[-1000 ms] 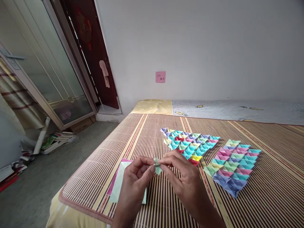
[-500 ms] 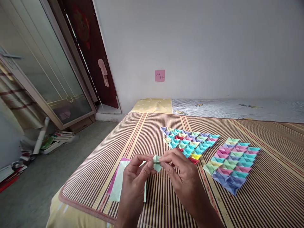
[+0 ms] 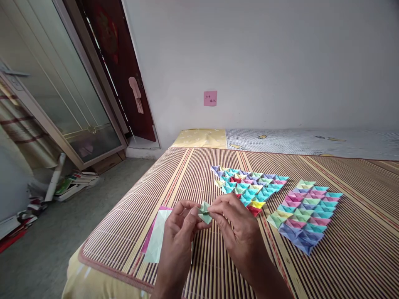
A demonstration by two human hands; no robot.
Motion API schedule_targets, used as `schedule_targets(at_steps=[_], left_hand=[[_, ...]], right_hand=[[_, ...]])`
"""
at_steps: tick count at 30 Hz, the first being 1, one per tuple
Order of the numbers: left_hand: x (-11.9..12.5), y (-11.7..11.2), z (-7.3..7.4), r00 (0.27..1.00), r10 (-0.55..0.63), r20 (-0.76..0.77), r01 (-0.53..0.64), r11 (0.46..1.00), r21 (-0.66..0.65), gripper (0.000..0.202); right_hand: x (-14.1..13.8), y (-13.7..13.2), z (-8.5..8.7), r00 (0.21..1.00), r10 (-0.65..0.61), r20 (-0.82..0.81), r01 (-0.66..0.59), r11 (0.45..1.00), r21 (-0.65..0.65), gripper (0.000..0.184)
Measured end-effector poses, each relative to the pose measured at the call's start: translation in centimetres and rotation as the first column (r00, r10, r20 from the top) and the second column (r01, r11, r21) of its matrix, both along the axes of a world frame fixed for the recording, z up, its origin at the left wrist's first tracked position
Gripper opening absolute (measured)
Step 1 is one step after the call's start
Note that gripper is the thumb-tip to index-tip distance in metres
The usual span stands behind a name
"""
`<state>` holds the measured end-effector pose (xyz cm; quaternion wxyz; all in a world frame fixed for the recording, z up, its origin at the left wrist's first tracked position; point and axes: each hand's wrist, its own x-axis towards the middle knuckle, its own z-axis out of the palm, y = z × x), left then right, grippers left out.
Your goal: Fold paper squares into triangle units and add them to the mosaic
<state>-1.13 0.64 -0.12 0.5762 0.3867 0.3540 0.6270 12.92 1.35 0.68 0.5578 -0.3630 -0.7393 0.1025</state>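
Both hands pinch a small pale green folded paper piece (image 3: 205,212) above the striped bamboo mat (image 3: 358,249). My left hand (image 3: 177,238) grips its left side with thumb and fingers closed. My right hand (image 3: 238,230) pinches its right side. Under my left hand lies a stack of loose paper sheets (image 3: 156,241), pale green on pink. Just beyond my right hand lies a triangular panel of joined colourful folded pieces (image 3: 249,187). A second, diamond-shaped panel (image 3: 305,216) lies to the right.
The mat covers a bed with a yellow sheet (image 3: 199,139) and a checked cloth (image 3: 296,143) at the far side by the wall. A pink note (image 3: 210,98) sticks to the wall. Left are a glass door (image 3: 62,95), bare floor and piled books (image 3: 75,185).
My hands stay on the green piece, with small shifts of the fingers and a slight turn of the piece. The view has tilted a little.
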Motion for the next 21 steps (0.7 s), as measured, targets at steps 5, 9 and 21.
schedule_targets(at_steps=[5,9,21], left_hand=[[0.1,-0.01,0.09,1.0,0.006,-0.02,-0.006,1.0,-0.003,0.022],[0.13,-0.08,0.09,1.0,0.012,0.015,-0.012,1.0,-0.007,0.019],[0.14,-0.11,-0.66,0.996,0.06,-0.069,-0.057,0.997,0.046,0.013]], right_hand=[[-0.28,0.01,-0.04,0.997,-0.024,0.069,0.023,1.0,0.016,0.024],[-0.25,0.03,-0.18,0.999,-0.008,0.042,0.008,1.0,0.0,0.023],[-0.11,0.25,-0.45,0.999,0.003,0.053,-0.003,1.0,-0.008,0.021]])
